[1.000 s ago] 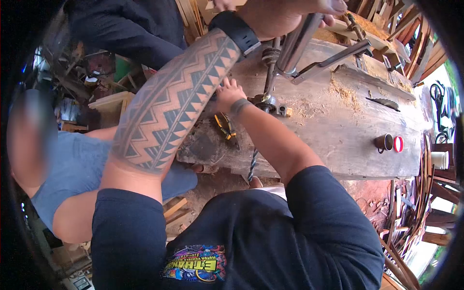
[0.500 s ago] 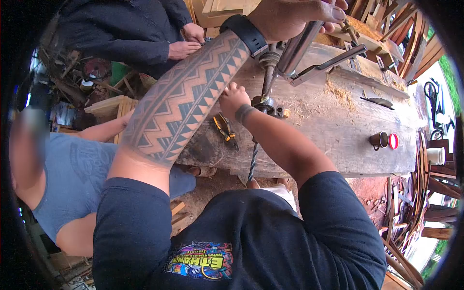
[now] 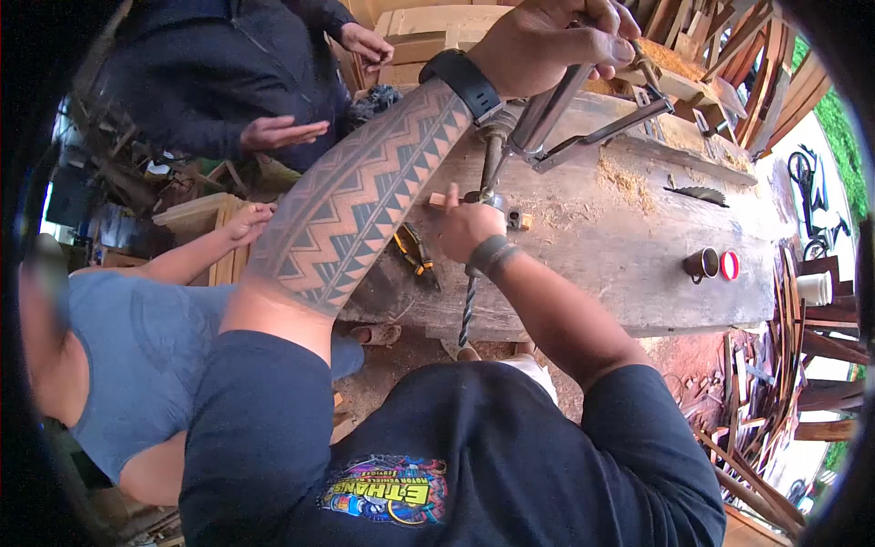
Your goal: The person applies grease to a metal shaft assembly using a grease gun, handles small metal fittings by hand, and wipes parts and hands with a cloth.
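If the left hand (image 3: 551, 44), curled around the tube (image 3: 543, 117), slips, the bit (image 3: 468, 308) could swing; whether the right hand (image 3: 474, 228) grips is unclear.

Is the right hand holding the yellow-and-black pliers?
No; the yellow-and-black pliers lie on the wooden workbench beside the right hand, outside its grip.
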`<state>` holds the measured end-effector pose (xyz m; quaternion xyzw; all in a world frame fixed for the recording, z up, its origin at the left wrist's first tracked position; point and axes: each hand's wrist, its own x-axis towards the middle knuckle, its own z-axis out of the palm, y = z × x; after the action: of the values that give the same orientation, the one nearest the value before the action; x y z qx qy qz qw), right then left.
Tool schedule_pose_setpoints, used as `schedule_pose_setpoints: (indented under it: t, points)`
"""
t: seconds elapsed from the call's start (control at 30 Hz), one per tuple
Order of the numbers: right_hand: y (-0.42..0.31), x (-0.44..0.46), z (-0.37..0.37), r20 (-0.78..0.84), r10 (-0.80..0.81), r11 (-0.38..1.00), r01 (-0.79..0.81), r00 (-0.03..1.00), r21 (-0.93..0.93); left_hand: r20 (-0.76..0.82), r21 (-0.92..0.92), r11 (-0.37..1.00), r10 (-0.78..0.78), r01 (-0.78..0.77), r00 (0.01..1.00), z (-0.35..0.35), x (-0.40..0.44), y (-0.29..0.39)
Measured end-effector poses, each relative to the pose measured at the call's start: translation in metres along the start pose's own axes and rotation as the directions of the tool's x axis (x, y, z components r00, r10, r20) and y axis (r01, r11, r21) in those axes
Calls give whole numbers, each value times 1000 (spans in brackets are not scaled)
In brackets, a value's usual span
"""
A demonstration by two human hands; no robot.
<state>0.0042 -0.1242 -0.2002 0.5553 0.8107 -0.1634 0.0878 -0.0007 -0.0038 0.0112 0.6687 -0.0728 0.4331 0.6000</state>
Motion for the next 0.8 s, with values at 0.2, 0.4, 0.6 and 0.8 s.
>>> schedule_pose_setpoints:
  t: [0.2,0.4,0.6,0.8]
  points:
    - [25,6,28,-70,151,985,-156,986,-71,49,-37,999,-9,11,999,6,7,-17]
    - [28,-15,10,-9,79,992,-80,997,-99,59,-58,998,16,-13,998,12,8,-21]
    - [50,-38,15,17,74,989,-71,997,-129,42,-3,999,43,-42,998,8,7,-7]
    - [130,-36,-11,-133,27,708,75,991,702,-43,95,995,36,-32,998,-10,2,-4]
